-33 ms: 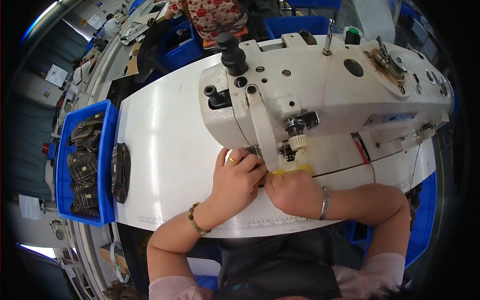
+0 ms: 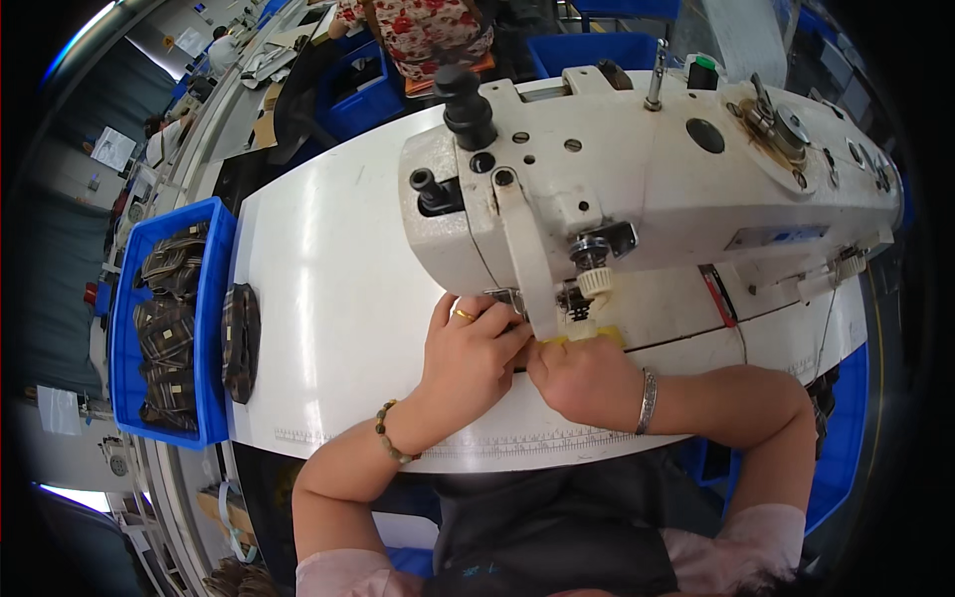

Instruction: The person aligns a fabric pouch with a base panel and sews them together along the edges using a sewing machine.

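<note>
Both my hands meet under the head of a white sewing machine (image 2: 637,189), close to its needle area. My left hand (image 2: 470,360), with a ring on one finger, is curled, its fingertips pressed together beside the presser foot. Closed with its knuckles up, my right hand (image 2: 585,383) touches the left fingertips. What either hand pinches is hidden behind the fingers and the machine; only a sliver of something dark shows between them. A yellow piece (image 2: 611,335) lies at the machine's foot, just beyond my right hand.
On the left, a blue bin (image 2: 221,323) holds several dark plaid fabric pieces (image 2: 164,333). Another plaid piece (image 2: 241,343) lies on the white table (image 2: 318,298) beside it. A red-and-black tool (image 2: 717,295) rests under the machine arm. A person in a floral top (image 2: 433,35) sits beyond.
</note>
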